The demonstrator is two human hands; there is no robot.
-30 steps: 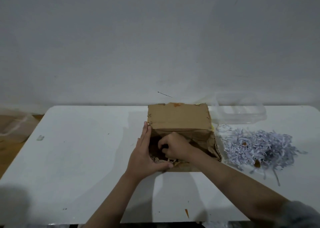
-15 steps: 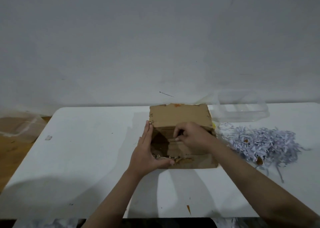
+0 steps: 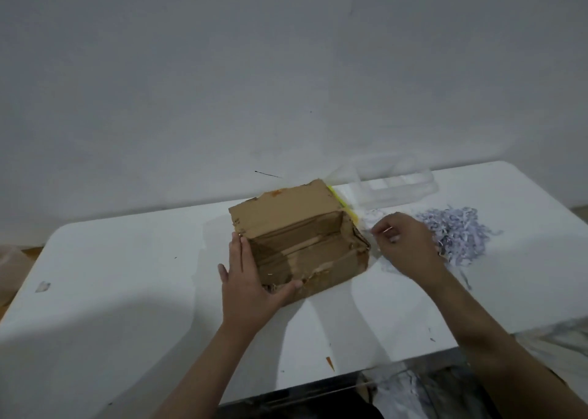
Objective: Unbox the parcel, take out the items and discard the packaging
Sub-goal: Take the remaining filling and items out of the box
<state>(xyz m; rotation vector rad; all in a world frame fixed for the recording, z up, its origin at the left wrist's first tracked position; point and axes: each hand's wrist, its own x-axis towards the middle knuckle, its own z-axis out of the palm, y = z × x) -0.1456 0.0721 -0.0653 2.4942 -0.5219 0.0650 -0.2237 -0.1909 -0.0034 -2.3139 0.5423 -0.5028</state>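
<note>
A brown cardboard box (image 3: 286, 208) lies on the white table (image 3: 127, 291) with its open side toward me. Its inside looks bare except for a few crumbs of filler at the front lip. My left hand (image 3: 248, 278) grips the box's near left corner, fingers flat along the left wall and thumb on the front edge. My right hand (image 3: 404, 243) hovers just right of the box, fingers pinched on what looks like a thin scrap of filler. A pile of pale shredded paper (image 3: 458, 234) lies right behind that hand.
A clear plastic container (image 3: 394, 183) sits at the table's back right, against the wall. A yellow-green strip (image 3: 343, 205) shows behind the box's right edge. Small scraps dot the table's front. The table's near edge is close to my body.
My right hand came out of the box and moved right to the shredded paper pile. The box interior is now in view. My left hand stayed on the box's left corner.
</note>
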